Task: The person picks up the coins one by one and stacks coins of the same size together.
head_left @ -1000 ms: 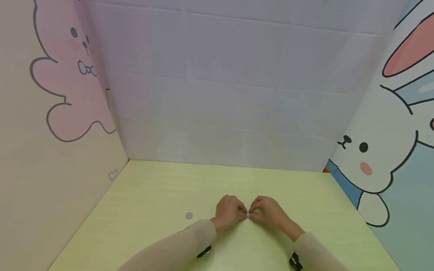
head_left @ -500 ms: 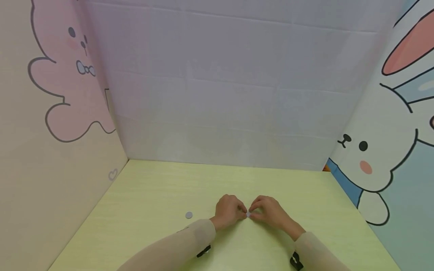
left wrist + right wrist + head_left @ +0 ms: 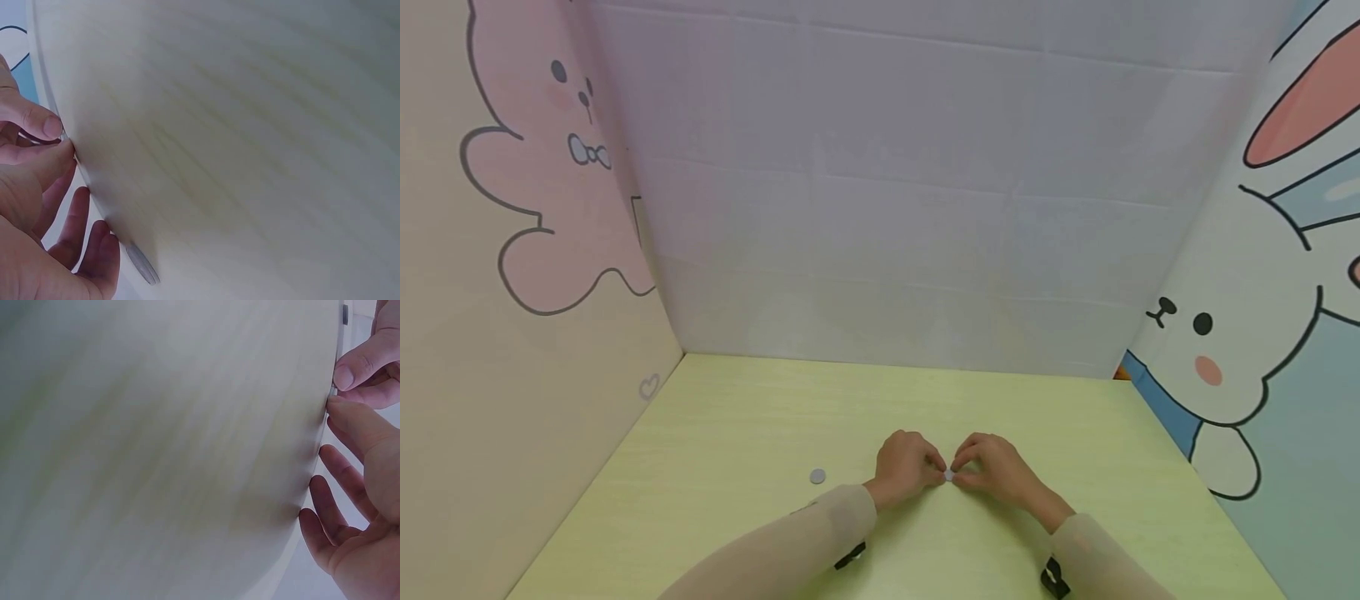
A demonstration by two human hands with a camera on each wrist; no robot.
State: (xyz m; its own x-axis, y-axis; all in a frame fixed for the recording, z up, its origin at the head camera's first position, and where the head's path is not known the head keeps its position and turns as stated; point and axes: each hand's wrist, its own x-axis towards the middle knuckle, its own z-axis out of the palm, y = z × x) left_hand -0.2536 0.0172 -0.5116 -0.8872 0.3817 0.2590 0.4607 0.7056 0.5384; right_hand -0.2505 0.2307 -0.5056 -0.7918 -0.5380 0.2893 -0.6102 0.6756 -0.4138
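Observation:
In the head view, a small pale grey disc (image 3: 949,475) is between the fingertips of both hands, low over the table. My left hand (image 3: 907,468) pinches its left edge and my right hand (image 3: 992,471) its right edge, thumbs and index fingers nearly meeting. The fingertips cover most of the disc. A second grey disc (image 3: 817,476) lies flat to the left of the left hand; in the left wrist view this disc (image 3: 142,265) appears edge-on, with a line along its rim. In the right wrist view the right hand's other fingertips (image 3: 307,515) rest near the tabletop.
The pale yellow-green table (image 3: 760,417) is bounded by a whitish back sheet (image 3: 887,208), a left wall (image 3: 572,350) with a pink cartoon figure, and a right wall (image 3: 1262,333) with a rabbit. Black straps (image 3: 1054,577) hang under the sleeves.
Both hands stay almost in place. The disc between the fingertips looks slightly rounder now than a second ago. The other disc has not moved.

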